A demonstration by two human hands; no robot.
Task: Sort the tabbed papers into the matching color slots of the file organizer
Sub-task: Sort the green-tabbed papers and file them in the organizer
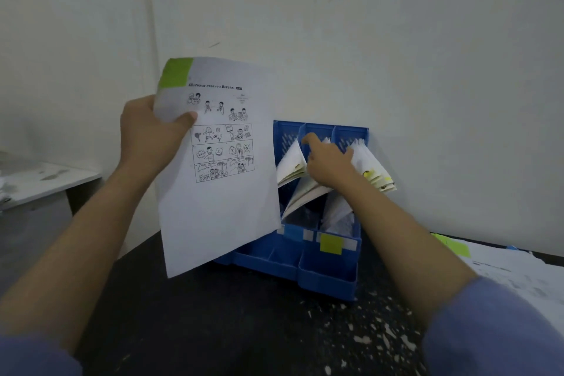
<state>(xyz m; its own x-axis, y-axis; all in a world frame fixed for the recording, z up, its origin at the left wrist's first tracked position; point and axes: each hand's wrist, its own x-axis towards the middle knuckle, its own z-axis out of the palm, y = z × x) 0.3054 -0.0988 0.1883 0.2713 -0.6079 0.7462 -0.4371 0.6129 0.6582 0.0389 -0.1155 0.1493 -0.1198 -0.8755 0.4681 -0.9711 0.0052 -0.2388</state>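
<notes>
My left hand (149, 131) grips a white sheet (219, 192) by its upper left edge, thumb on the front. The sheet bears cartoon drawings and a green tab (177, 73) at its top left corner, and it hangs in front of the left part of the blue file organizer (329, 278). My right hand (328, 162) reaches into the organizer's middle slot, fingers pressing back the papers (308, 192) stacked there. Other sheets lean in the left slot (291, 162) and right slot (374, 168). A yellow-green label (331, 243) marks the front of the right slot.
The organizer stands on a dark speckled table (244, 330) against a white wall (335, 24). More tabbed papers (512, 272) lie on the table at the right. A lower white surface (42, 177) stands to the left.
</notes>
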